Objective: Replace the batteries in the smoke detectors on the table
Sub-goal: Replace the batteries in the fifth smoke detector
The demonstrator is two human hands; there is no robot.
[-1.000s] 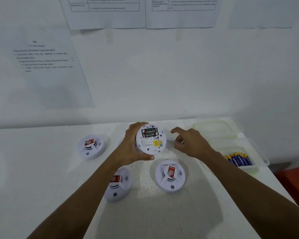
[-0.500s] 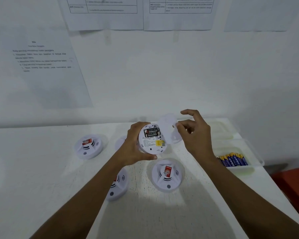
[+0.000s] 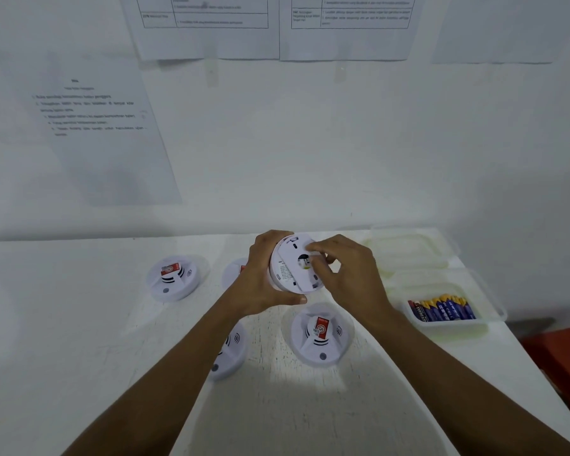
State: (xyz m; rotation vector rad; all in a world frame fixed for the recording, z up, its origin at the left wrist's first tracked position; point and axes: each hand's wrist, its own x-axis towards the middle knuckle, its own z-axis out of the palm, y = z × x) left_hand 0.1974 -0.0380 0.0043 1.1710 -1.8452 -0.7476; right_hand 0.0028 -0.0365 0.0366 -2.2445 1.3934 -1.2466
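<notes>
My left hand [image 3: 264,278] grips a round white smoke detector [image 3: 285,274] above the table, its back turned toward me. My right hand [image 3: 349,274] presses a white back cover plate [image 3: 295,255] against that back; the plate hides the batteries inside. Three more white detectors with red stickers lie face up: one at the left [image 3: 173,278], one under my left forearm [image 3: 231,350], one in front [image 3: 320,334]. Another detector [image 3: 236,271] peeks out behind my left hand. A clear tray [image 3: 487,311] at the right holds several blue and yellow batteries [image 3: 441,309].
The white table [image 3: 79,324] meets a white wall with taped paper sheets [image 3: 106,126]. An empty clear container [image 3: 408,248] stands behind the battery tray. Something red [image 3: 556,353] sits beyond the table's right edge.
My right hand picked up the white cover plate from the table beside the detector and brought it onto the detector's open back, covering the black batteries.
</notes>
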